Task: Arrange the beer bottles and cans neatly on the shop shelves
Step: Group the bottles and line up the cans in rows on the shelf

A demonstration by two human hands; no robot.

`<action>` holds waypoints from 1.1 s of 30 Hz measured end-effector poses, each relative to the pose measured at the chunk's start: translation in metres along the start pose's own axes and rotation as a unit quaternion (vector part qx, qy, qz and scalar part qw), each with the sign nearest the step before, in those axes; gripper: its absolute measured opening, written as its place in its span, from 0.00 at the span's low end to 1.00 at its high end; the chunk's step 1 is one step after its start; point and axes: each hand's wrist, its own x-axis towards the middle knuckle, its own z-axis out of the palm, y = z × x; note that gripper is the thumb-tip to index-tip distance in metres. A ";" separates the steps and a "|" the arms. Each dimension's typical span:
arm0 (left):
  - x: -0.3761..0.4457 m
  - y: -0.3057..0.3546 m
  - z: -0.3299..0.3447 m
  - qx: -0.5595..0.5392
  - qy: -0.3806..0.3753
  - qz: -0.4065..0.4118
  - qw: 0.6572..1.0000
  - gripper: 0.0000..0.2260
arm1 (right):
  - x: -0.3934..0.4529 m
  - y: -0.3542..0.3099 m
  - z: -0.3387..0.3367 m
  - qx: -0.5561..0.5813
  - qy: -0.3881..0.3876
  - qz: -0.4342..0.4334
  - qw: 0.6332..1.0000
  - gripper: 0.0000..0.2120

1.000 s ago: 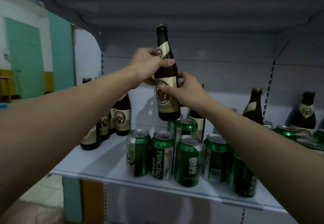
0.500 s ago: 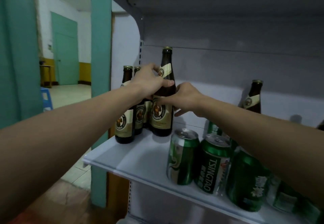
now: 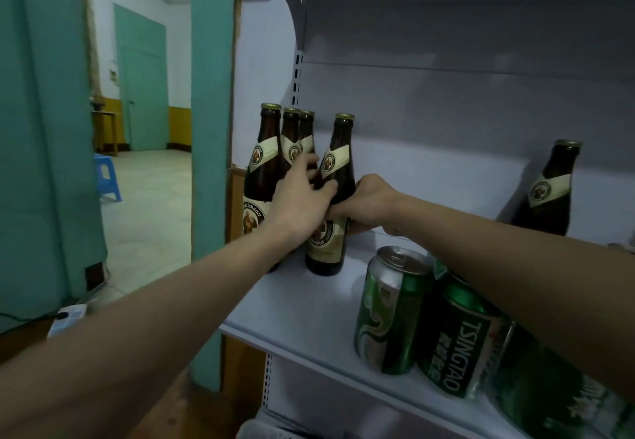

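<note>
A brown beer bottle with a cream label stands upright on the white shelf, just right of three like bottles at the shelf's left end. My left hand wraps the bottle's shoulder from the left, fingers reaching behind its neck. My right hand grips its body from the right. Green cans stand under my right forearm, one marked Tsingtao.
Another brown bottle stands alone against the back panel at the right. A shelf board hangs overhead. Left of the shelving are a teal pillar, a doorway, a blue stool and open floor.
The bottle came down from mid-air and leftward, and now stands on the shelf beside the group of bottles. Both hands stayed on it. The view has swung left.
</note>
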 end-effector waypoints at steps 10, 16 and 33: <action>-0.060 -0.056 0.029 0.074 0.026 0.091 0.993 0.23 | -0.014 0.002 0.001 -0.028 -0.025 -0.009 0.999 0.14; -0.056 -0.065 0.033 0.137 -0.016 0.095 0.986 0.26 | -0.006 0.008 0.000 -0.001 -0.010 0.002 1.000 0.07; -0.057 -0.071 0.036 0.192 -0.012 0.075 0.978 0.32 | -0.003 0.011 0.003 0.014 -0.089 0.010 0.996 0.09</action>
